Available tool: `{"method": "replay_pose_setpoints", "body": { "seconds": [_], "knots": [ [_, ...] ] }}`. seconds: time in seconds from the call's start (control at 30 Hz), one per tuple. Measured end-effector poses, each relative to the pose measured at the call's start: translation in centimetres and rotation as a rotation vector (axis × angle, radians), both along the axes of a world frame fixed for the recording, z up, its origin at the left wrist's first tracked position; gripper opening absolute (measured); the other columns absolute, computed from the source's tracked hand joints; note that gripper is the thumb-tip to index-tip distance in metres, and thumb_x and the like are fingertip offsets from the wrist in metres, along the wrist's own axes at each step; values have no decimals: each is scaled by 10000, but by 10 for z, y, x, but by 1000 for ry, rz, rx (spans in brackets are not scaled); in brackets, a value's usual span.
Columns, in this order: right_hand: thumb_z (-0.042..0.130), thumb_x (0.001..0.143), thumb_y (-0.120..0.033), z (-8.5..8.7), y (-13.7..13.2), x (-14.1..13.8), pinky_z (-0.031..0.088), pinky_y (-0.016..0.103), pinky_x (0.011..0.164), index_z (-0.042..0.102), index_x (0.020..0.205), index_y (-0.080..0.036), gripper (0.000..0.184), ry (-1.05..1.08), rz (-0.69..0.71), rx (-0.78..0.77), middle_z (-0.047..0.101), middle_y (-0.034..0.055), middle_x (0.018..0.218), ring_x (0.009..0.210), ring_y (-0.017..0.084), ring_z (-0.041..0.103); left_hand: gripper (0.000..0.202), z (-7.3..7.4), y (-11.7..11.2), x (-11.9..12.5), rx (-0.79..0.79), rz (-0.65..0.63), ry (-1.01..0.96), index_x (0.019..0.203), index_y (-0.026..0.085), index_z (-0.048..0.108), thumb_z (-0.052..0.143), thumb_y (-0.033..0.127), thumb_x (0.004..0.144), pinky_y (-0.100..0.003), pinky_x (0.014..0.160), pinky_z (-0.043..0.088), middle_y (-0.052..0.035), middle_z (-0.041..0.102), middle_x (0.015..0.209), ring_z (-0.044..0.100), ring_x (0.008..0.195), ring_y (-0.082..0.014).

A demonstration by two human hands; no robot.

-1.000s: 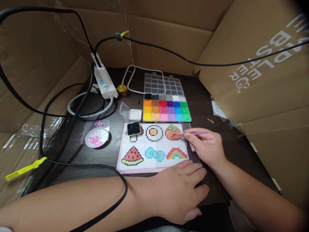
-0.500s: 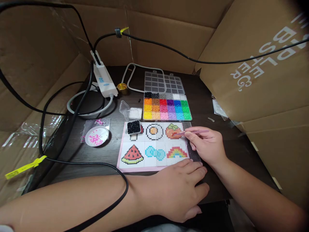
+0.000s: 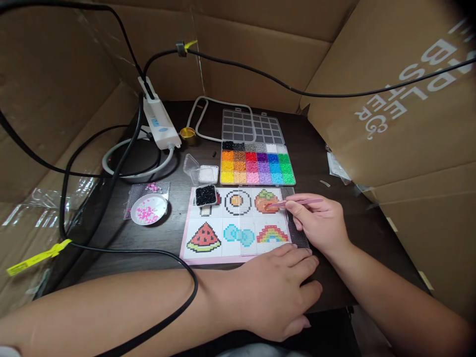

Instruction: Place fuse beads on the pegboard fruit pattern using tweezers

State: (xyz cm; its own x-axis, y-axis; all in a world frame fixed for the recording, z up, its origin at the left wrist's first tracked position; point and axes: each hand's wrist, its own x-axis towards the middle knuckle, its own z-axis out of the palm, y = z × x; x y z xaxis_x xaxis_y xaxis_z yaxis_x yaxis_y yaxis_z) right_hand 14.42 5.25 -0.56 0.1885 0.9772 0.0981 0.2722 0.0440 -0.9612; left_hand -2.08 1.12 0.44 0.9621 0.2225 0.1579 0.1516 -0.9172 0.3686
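Note:
My right hand [image 3: 320, 223] pinches pink tweezers [image 3: 297, 202], and their tip rests on the orange fruit picture [image 3: 266, 201] at the top right of the pattern sheet [image 3: 238, 220]. A clear pegboard [image 3: 293, 233] lies over the sheet's right part. My left hand [image 3: 278, 292] lies flat on the dark table [image 3: 167, 238] with its fingers stretched out, the fingertips touching the sheet's near right corner. The sheet also shows a watermelon, a rainbow, a blue shape and a round egg-like picture. A small black tray of black beads [image 3: 206, 195] sits on its top left corner.
A compartment box of coloured beads [image 3: 256, 166] stands open behind the sheet. A white dish of pink beads [image 3: 148, 209] rests on another pegboard at the left, near a small clear box of white beads [image 3: 204, 173]. Black cables [image 3: 122, 248], a white power adapter [image 3: 158, 119] and cardboard walls [image 3: 390, 99] surround the table.
The view has shifted very slightly. Both hands stay where they were, the tweezers' tip still on the orange fruit picture.

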Motion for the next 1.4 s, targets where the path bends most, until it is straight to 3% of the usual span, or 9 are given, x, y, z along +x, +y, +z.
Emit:
{"method": "replay_pose_setpoints", "body": {
  "seconds": [1.07,1.4],
  "knots": [
    [732,791,-340,1,0,-1,431,218,354,762,814,-155,189,-35,-6,9,616,-1,510,361,91,482,412,-1,-1,0,11,14,-37,1147,137,627,549,452,892,-421,1070,356,-185,519,1371,462,1285,-301],
    [751,772,-315,1,-1,-2,378,203,338,751,786,-155,161,8,-26,-7,558,-25,459,354,83,463,417,0,0,1,9,10,-19,1152,142,619,534,465,902,-422,1083,342,-172,516,1369,454,1300,-306]
  ]
}}
